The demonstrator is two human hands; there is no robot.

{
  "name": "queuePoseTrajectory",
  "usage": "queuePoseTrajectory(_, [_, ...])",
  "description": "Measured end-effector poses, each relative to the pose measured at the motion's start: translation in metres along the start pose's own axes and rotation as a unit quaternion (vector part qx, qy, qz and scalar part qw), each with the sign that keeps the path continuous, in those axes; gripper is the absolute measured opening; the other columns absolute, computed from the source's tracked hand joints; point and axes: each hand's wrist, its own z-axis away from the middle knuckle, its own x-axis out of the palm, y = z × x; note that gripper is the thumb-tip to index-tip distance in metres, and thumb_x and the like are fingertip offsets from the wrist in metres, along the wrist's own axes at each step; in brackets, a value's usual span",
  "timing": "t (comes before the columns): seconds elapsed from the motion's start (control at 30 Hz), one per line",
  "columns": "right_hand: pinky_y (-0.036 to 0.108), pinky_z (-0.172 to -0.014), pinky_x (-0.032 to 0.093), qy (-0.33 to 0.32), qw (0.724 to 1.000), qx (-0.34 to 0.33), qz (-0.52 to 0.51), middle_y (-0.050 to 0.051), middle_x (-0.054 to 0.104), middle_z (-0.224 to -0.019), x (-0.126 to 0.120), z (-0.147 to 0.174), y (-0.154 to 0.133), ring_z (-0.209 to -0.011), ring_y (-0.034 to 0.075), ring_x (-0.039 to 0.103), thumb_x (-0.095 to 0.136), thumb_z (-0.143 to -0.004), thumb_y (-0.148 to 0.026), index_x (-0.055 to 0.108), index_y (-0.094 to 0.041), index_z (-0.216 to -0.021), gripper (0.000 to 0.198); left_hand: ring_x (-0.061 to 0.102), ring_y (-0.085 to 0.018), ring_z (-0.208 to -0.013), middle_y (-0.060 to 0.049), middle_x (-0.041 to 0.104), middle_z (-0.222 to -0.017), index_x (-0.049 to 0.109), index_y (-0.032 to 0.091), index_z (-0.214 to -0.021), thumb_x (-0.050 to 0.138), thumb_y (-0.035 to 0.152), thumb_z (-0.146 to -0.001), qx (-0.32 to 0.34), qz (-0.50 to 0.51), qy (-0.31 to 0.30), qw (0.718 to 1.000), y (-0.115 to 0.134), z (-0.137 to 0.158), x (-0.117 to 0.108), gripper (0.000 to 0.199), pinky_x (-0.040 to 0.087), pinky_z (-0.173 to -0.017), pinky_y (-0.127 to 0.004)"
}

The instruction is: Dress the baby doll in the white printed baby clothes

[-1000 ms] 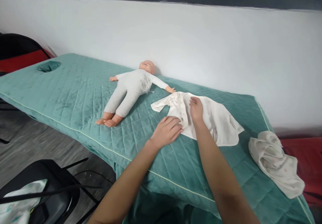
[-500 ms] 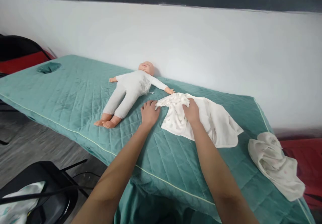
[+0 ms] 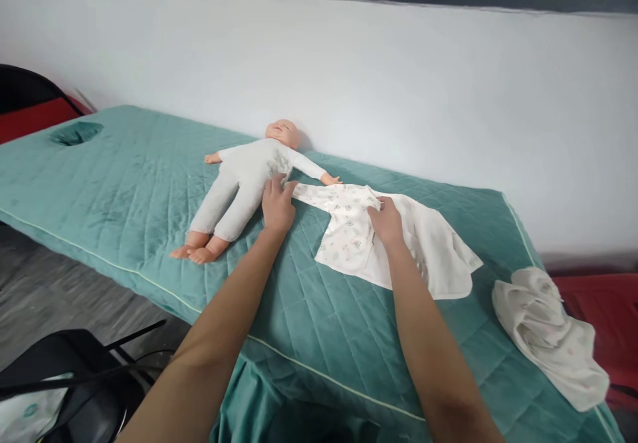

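A white baby shirt [image 3: 343, 227] with a small print lies spread on the green quilted bed cover [image 3: 329, 337]. My left hand [image 3: 278, 207] pinches the end of its left sleeve, close to the doll's side. With fingers closed, my right hand [image 3: 386, 220] grips the shirt's front edge near the neck. Plain white cloth of the garment extends to the right, beyond my right hand. A baby doll [image 3: 249, 171] in a white cloth body lies on its back to the left, arms spread, its hand near the shirt's sleeve.
A crumpled white printed cloth [image 3: 543, 330] lies at the bed's right edge, by a red chair [image 3: 598, 310]. The white wall [image 3: 399, 97] runs along the back. At the lower left stands a black chair [image 3: 74, 356] with a white-and-green package [image 3: 34, 410] on it.
My left hand has moved left and away from me, drawing the sleeve out straight. The bunched shirt front now lies flatter. My right hand stays on the shirt. The view has shifted slightly.
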Motion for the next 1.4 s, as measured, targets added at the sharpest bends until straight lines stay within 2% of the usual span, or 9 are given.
queuePoseTrajectory(0.23, [0.047,-0.091,0.048,-0.033,0.991,0.004,0.128,0.014,0.07,-0.115,-0.005,0.007,-0.004,-0.109,0.035,0.064,0.049,-0.09,-0.037,0.052,-0.021,-0.136,0.049,0.06,-0.034,-0.114,-0.016,0.069,-0.118,0.06,0.016,-0.13,0.04,0.036,-0.099,-0.164,-0.033,-0.016,0.986,0.013,0.023,-0.007,0.042,0.047,-0.097,-0.046])
queuePoseTrajectory(0.47, [0.047,-0.092,0.049,-0.052,0.985,0.019,0.161,0.013,0.069,-0.12,-0.008,0.01,-0.009,-0.111,0.035,0.064,0.05,-0.088,-0.034,0.051,-0.022,-0.137,0.05,0.066,-0.027,-0.097,-0.009,0.07,-0.112,0.064,0.025,-0.128,0.055,0.03,-0.092,-0.116,0.065,-0.066,0.989,0.002,0.017,-0.001,0.037,0.051,-0.087,-0.038])
queuePoseTrajectory(0.63, [0.045,-0.094,0.048,-0.061,0.984,0.032,0.167,0.011,0.069,-0.121,-0.009,0.011,-0.014,-0.113,0.032,0.063,0.05,-0.089,-0.037,0.05,-0.024,-0.138,0.051,0.065,-0.022,-0.091,-0.009,0.065,-0.101,0.075,0.016,-0.103,0.051,0.019,-0.091,-0.092,0.17,0.001,0.981,-0.006,0.008,0.009,0.027,0.053,-0.09,-0.035])
queuePoseTrajectory(0.8, [0.044,-0.094,0.048,-0.069,0.985,0.025,0.155,0.011,0.069,-0.118,-0.01,0.008,-0.011,-0.112,0.032,0.063,0.05,-0.089,-0.037,0.05,-0.024,-0.139,0.052,0.063,-0.024,-0.11,-0.013,0.062,-0.118,0.074,0.013,-0.104,0.045,0.007,-0.088,-0.08,0.179,0.037,0.98,-0.012,0.004,0.017,0.034,0.05,-0.103,-0.039])
queuePoseTrajectory(0.93, [0.043,-0.094,0.048,-0.069,0.995,0.017,0.072,0.01,0.069,-0.115,-0.011,-0.001,0.001,-0.105,0.029,0.064,0.055,-0.085,-0.037,0.055,-0.021,-0.135,0.052,0.056,-0.028,-0.122,-0.016,0.058,-0.129,0.071,0.013,-0.112,0.047,0.01,-0.09,-0.037,0.128,0.046,0.99,-0.001,0.014,0.007,0.033,0.046,-0.108,-0.044])
queuePoseTrajectory(1.03, [0.039,-0.088,0.051,-0.074,0.997,0.011,0.02,0.009,0.071,-0.11,-0.013,-0.008,0.01,-0.095,0.025,0.066,0.057,-0.084,-0.034,0.059,-0.02,-0.128,0.047,0.055,-0.026,-0.124,-0.013,0.059,-0.128,0.068,0.017,-0.116,0.048,0.021,-0.096,0.037,0.142,0.056,0.988,0.031,0.045,-0.012,0.028,0.045,-0.108,-0.042])
queuePoseTrajectory(1.17, [0.032,-0.074,0.053,-0.089,0.996,0.002,0.007,0.005,0.073,-0.099,-0.015,-0.013,0.017,-0.079,0.02,0.066,0.056,-0.083,-0.032,0.062,-0.022,-0.121,0.04,0.056,-0.025,-0.122,-0.01,0.062,-0.132,0.059,0.022,-0.132,0.053,0.04,-0.097,0.27,0.151,-0.134,0.941,0.082,0.097,-0.037,0.039,0.045,-0.1,-0.041])
queuePoseTrajectory(1.3, [0.033,-0.075,0.052,-0.08,0.997,-0.002,0.008,0.004,0.072,-0.094,-0.012,-0.011,0.015,-0.078,0.02,0.065,0.056,-0.082,-0.032,0.064,-0.022,-0.119,0.039,0.056,-0.027,-0.117,-0.01,0.063,-0.131,0.056,0.021,-0.136,0.064,0.055,-0.089,0.271,0.121,-0.186,0.937,0.099,0.115,-0.047,0.058,0.043,-0.093,-0.043])
queuePoseTrajectory(1.4, [0.037,-0.082,0.05,-0.06,0.998,-0.001,0.013,0.004,0.07,-0.094,-0.01,-0.008,0.014,-0.083,0.022,0.064,0.057,-0.081,-0.032,0.065,-0.021,-0.117,0.038,0.057,-0.025,-0.111,-0.008,0.065,-0.123,0.06,0.022,-0.13,0.065,0.051,-0.089,0.279,0.131,-0.201,0.93,0.097,0.113,-0.048,0.051,0.042,-0.091,-0.041])
